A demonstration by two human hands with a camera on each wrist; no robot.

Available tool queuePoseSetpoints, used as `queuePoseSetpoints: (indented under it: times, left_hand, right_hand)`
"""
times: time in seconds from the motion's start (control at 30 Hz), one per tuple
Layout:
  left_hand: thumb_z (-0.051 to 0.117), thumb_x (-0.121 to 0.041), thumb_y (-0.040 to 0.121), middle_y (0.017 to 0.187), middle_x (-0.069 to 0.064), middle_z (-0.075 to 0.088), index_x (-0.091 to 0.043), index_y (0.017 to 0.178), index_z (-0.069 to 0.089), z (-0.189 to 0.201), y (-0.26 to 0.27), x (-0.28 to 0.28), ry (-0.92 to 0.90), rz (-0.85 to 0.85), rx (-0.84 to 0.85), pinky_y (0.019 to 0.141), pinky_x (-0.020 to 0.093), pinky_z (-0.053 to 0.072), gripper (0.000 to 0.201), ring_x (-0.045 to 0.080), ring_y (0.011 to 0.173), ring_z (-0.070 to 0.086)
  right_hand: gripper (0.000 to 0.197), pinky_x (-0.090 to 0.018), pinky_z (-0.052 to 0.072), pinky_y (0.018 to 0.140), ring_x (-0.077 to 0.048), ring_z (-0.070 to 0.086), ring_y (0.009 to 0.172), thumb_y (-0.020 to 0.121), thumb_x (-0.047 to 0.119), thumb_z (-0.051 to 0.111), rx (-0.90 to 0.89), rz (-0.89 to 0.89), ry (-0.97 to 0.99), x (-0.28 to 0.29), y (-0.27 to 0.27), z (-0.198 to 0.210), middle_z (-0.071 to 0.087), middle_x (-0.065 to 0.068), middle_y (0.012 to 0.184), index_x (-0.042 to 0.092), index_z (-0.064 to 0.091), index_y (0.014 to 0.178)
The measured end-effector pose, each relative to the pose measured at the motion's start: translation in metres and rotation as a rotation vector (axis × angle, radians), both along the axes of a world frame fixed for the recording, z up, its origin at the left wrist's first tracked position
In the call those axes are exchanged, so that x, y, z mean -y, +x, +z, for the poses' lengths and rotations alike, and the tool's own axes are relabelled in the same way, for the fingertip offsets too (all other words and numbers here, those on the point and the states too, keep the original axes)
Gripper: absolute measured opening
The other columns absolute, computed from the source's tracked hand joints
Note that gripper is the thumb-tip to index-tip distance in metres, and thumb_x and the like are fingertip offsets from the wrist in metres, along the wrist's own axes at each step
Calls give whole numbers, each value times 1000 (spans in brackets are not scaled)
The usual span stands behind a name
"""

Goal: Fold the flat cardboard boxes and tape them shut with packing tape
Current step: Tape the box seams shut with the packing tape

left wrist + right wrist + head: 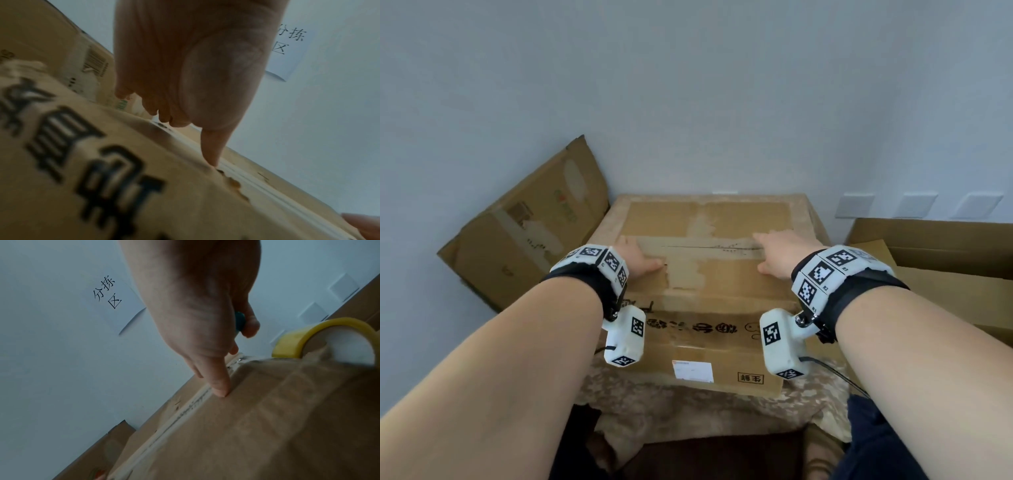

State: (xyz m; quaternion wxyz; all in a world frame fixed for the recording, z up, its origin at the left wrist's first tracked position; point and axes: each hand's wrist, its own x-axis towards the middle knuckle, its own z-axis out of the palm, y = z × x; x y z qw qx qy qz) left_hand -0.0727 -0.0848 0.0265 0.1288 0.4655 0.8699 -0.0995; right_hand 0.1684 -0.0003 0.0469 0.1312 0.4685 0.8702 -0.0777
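Bare forearms reach in from the near edge, each with a black strap and white marker-covered blocks at the wrist. Furthest left, a flattened cardboard box (527, 226) leans against the pale wall (688, 85), well apart from the hands. Next comes the left hand (642, 258), lying palm-down on top of the folded box (709, 284), its fingers stretched out flat across the left end of the centre seam and the thumb pointing right along it; the left wrist view shows the thumb tip touching the cardboard. That box sits in the middle of a small table covered with a patterned cloth (688, 407), its top flaps down and meeting along a strip of tape (705, 245), with printed characters and a white label (693, 370) on its near side. Right of the seam's middle, the right hand (780, 250) presses down with a finger extended onto the tape; in the right wrist view its other fingers curl around a small teal object (239, 322). Just right of that hand, a yellow tape roll (320, 339) stands on the box top. Far right, an open cardboard box (941, 246) stands beside the table below wall sockets (917, 205).
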Motion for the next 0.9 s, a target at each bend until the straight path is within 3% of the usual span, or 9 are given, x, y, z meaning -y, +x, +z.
queuePoseSetpoints:
  times: [0.07,0.13,0.17,0.27,0.33,0.53,0.77,0.9]
  left_hand:
    - [42,-62,90,157,15,13,-1,149,17,-6,-11,5,4,30,41,115,39,24,89,30,141,25]
    - [43,-62,89,158,13,5,0,150,13,-9,-17,7,9,34,54,116,40,21,92,30,143,20]
    - [44,-62,89,158,13,3,0,150,13,-10,-18,7,14,28,50,117,40,20,93,29,143,18]
    - [48,-61,88,159,10,1,1,149,17,-9,-21,5,68,25,57,116,40,21,92,28,143,18]
    - [45,-63,88,158,10,6,-2,149,16,-10,-21,4,74,44,60,116,41,22,91,28,143,20]
    - [32,-78,81,159,7,-4,-9,152,3,-24,-17,0,28,91,76,117,49,10,103,32,146,1]
    - [23,-83,79,159,9,-4,-10,152,2,-21,3,-9,-53,10,19,118,50,8,105,31,146,0]
    - [25,-79,83,159,7,-9,-10,152,0,-18,31,-14,-60,-14,99,118,49,7,101,30,146,-2]
  right_hand:
    - [45,-32,54,76,-18,62,89,96,17,49,22,-18,-29,0,-9,-2,60,-4,110,17,39,139]
    - [41,-27,49,62,-14,56,71,95,10,46,65,-46,-43,2,-17,-4,56,-1,91,15,42,135]
    - [42,-27,48,63,-15,57,73,94,6,44,82,-53,-45,3,-18,-4,57,-2,95,14,43,135]
    - [54,-32,51,81,-26,60,107,91,0,41,96,-61,-48,4,-20,-6,51,-11,134,12,36,143]
    - [54,-34,50,91,-28,55,117,93,3,41,85,-73,-48,4,-18,-7,43,-13,143,12,32,146]
    - [49,-35,48,96,-25,55,116,96,25,53,-59,-115,-37,-3,-2,-13,54,-8,134,16,39,142]
    - [53,-37,47,97,-26,53,120,96,27,55,-163,-131,-30,-2,6,-21,52,-7,138,19,36,145]
    - [55,-40,46,99,-27,52,122,95,29,55,-203,-146,-33,-2,10,-26,51,-7,139,20,34,145]
